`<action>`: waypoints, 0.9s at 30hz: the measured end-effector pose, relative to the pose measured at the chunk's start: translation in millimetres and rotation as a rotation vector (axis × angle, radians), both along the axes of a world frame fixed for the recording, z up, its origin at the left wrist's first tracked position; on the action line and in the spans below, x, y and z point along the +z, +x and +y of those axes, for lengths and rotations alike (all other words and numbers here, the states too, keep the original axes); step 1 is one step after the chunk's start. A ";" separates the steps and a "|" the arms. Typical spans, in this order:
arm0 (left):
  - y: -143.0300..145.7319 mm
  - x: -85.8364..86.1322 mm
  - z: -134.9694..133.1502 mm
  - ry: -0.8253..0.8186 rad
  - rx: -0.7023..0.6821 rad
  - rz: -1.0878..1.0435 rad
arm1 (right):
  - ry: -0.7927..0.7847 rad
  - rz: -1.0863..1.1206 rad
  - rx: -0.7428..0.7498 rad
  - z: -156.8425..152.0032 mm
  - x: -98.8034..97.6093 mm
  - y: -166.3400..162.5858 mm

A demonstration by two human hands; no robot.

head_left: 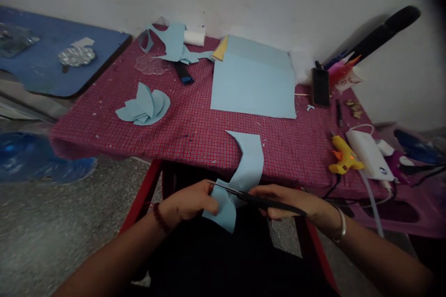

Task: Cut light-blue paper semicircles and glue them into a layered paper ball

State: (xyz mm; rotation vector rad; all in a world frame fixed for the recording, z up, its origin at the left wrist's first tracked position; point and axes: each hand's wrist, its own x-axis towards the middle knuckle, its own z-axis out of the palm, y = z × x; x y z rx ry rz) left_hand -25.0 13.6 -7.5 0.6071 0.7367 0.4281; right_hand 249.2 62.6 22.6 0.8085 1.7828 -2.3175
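Note:
My left hand (pixel 199 199) pinches a piece of light blue paper (pixel 223 213) between thumb and fingers, just past the table's front edge. A pair of black-handled scissors (pixel 256 198) is in my right hand (pixel 284 200), the blades pointing left across the blue paper. A curved strip of that paper (pixel 250 158) extends up onto the tabletop. To the left on the cloth sits a pile of cut blue petal shapes (pixel 144 106). A large blue sheet (pixel 254 79) lies farther back, near the wall.
A red checked cloth (pixel 188 134) covers the table. At right are a yellow glue gun (pixel 344 155), a white power bank-like box (pixel 369 153) with cables and a dark phone (pixel 320 86). Blue paper scraps (pixel 174 39) and a white roll (pixel 195 37) lie back left; a blue table (pixel 52 65) adjoins.

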 end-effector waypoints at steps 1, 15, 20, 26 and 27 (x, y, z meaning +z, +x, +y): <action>0.6 0.3 -0.2 -0.003 0.008 -0.003 | 0.005 0.000 -0.001 0.3 -1.5 0.4; 2.5 3.5 1.7 0.026 0.013 0.002 | 0.012 -0.060 -0.007 5.5 -3.3 4.3; 1.3 5.3 1.6 0.007 0.027 -0.006 | -0.033 -0.037 -0.013 1.6 -3.4 1.6; 1.5 1.6 0.5 -0.002 0.016 -0.004 | -0.013 -0.012 -0.056 -8.4 3.7 -9.4; 1.6 1.0 0.4 0.003 0.013 -0.004 | -0.004 -0.006 -0.066 -10.7 3.9 -11.5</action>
